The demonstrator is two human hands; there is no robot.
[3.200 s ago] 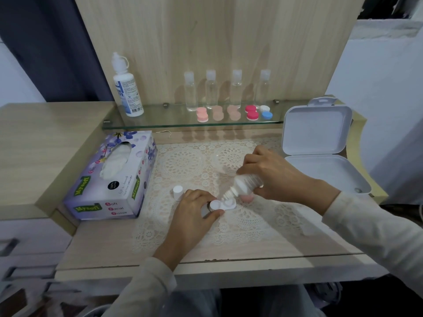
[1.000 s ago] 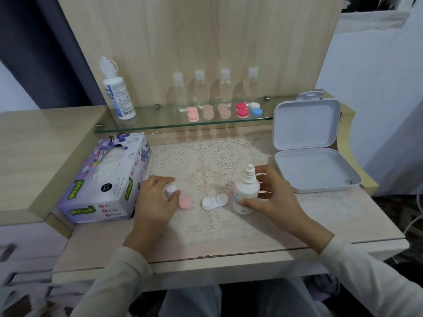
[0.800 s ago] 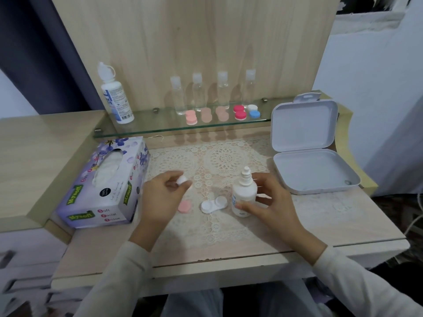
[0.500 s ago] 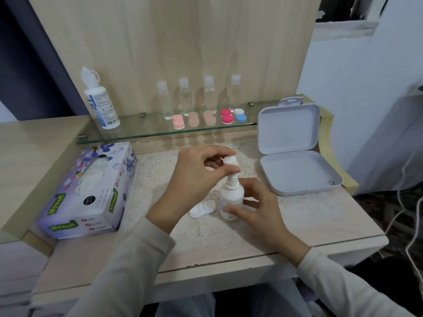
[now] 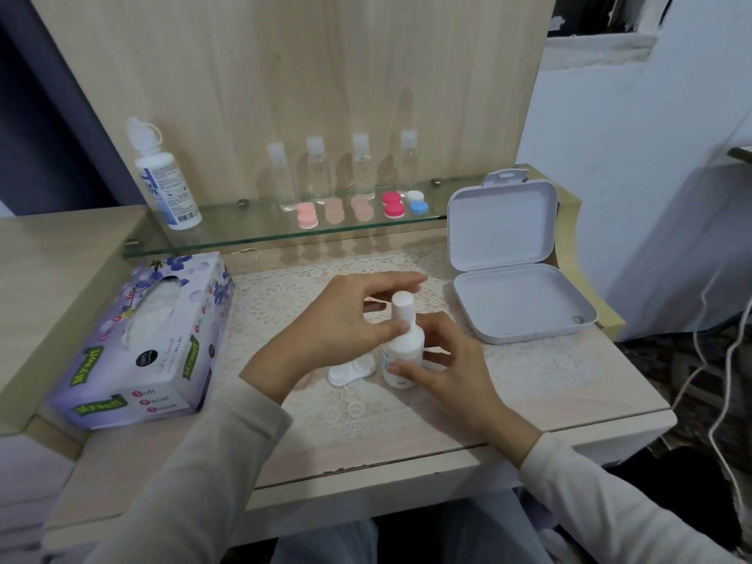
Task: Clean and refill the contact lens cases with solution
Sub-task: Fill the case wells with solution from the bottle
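The bottle stands upright on the mat, near the middle of the desk. Three seconds back it was tipped over the case; now it is set down, and the cap, which half a second ago was only arriving at the nozzle, sits on top of it.

The left hand pinches the cap, thumb at its base and fingers reaching round behind. The right hand grips the bottle's body, thumb across the front and fingers curled at the far side. The bottle is thus between the two hands, the left above and to its left, the right low and to its right.

The case lies open on the mat just left of the bottle's foot, under the left wrist and touched by neither hand.

The front edge of the desk is well clear of the bottle, with bare mat between. A tissue box bounds the left side, with a gap of mat between it and the left arm. An open white box lies to the right rear, near the right hand's fingers. Behind, a glass shelf carries a big bottle, four clear bottles and spare cases.
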